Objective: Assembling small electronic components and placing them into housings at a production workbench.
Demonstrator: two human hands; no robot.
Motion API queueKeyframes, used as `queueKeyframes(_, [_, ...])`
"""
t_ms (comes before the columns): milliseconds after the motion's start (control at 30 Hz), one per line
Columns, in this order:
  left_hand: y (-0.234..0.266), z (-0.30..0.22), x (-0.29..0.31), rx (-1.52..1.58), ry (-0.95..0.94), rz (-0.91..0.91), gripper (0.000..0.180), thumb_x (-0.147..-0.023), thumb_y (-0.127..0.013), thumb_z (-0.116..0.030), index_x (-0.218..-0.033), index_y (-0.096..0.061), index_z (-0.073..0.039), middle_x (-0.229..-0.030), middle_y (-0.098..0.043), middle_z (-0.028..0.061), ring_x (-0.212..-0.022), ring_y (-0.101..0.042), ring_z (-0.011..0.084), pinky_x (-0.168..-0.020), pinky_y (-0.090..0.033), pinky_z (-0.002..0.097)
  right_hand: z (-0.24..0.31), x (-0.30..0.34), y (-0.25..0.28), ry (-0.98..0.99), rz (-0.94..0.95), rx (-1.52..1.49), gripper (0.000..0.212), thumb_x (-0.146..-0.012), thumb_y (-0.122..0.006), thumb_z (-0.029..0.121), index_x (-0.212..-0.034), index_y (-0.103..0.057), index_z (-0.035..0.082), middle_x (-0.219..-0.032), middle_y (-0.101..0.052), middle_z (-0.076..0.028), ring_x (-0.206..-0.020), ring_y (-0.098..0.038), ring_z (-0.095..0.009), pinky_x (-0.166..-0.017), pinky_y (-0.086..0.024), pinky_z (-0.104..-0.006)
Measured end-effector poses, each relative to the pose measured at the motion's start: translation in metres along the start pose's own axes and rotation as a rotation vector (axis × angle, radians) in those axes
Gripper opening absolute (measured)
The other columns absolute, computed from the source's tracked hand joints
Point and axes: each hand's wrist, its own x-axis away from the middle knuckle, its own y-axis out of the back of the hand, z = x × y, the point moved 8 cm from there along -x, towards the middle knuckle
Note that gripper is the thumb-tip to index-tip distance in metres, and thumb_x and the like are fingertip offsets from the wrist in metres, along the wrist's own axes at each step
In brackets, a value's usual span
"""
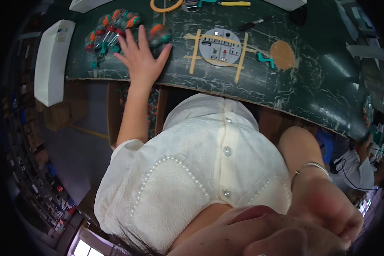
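My left hand (143, 57) lies palm down with its fingers spread at the table's near edge and grips nothing. Just beyond its fingertips is a pile of small clear plastic pieces (109, 35) with orange, red and teal parts. One such piece with an orange top (159, 34) sits apart from the pile, close to the gap between my thumb and fingers. My right hand (330, 209) is raised off the table beside my face, its fingers curled in; nothing shows in them. A bracelet (311, 166) circles that wrist.
A round grey plate with small fittings (220, 48) is framed by tape strips on the green table (175, 70). To its right are a teal crank-shaped piece (266, 60) and a tan disc (282, 54). A black pen (257, 22) lies behind. A white tray (53, 62) stands left.
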Motion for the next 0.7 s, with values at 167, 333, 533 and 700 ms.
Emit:
queueKeyframes(167, [-0.006,0.023,-0.008,-0.054,0.034,0.003,0.075,-0.085,-0.065,-0.056,-0.142,-0.049,-0.010,-0.142,-0.048,0.0219,-0.136,-0.036,0.0432,-0.104,-0.019,0.0776,-0.004,0.002,-0.003,0.181,-0.394,-0.236,0.020,-0.099,-0.051,0.016,-0.109,-0.057,-0.001,-0.110,-0.061,-0.015,-0.106,-0.053,-0.026,-0.101,-0.037,-0.0405])
queueKeyframes(333, [-0.007,0.032,-0.013,-0.050,0.045,0.006,0.062,-0.084,-0.069,-0.049,-0.132,-0.058,-0.011,-0.128,-0.059,0.0161,-0.123,-0.049,0.0368,-0.103,-0.022,0.0765,0.013,0.005,0.025,0.115,-0.253,-0.045,0.020,-0.098,-0.051,0.021,-0.106,-0.058,0.004,-0.106,-0.061,-0.010,-0.104,-0.053,-0.023,-0.097,-0.037,-0.0388])
queueKeyframes(533, [-0.008,0.039,-0.022,-0.114,-0.022,-0.121,0.051,-0.083,-0.071,-0.042,-0.124,-0.064,-0.013,-0.120,-0.061,0.0143,-0.115,-0.052,0.0349,-0.102,-0.024,0.0764,0.003,0.009,0.008,-0.063,0.006,0.206,0.019,-0.098,-0.051,0.022,-0.105,-0.058,0.006,-0.102,-0.060,-0.006,-0.100,-0.053,-0.018,-0.094,-0.038,-0.0361])
queueKeyframes(700, [-0.003,0.034,-0.020,-0.177,0.045,-0.186,0.051,-0.084,-0.070,-0.040,-0.128,-0.061,-0.015,-0.129,-0.057,0.0130,-0.123,-0.047,0.0374,-0.102,-0.022,0.0766,-0.006,0.005,-0.014,-0.094,0.244,0.278,0.024,-0.100,-0.050,0.022,-0.110,-0.059,0.001,-0.111,-0.062,-0.013,-0.104,-0.053,-0.024,-0.099,-0.036,-0.0391])
